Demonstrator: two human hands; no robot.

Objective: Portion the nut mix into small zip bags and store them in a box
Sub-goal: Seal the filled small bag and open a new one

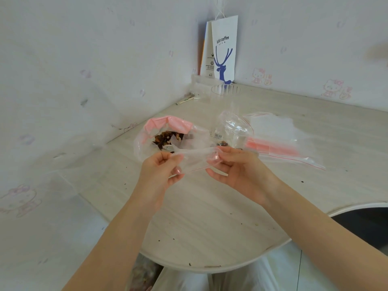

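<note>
While hands (161, 171) (233, 166) pinch zip bag (195, 162), table edge (210, 268) curves nearby.

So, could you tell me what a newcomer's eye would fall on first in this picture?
First, the left hand and right hand at the centre, pinching a clear zip bag between them above the table. Just behind them sits an open pink-rimmed bag holding dark nut mix. In the far corner a white coffee bag with a blue deer stands against the wall.

Clear zip bag (194, 159) (empty) stretched above pink-rimmed nut bag (165, 133).
</note>
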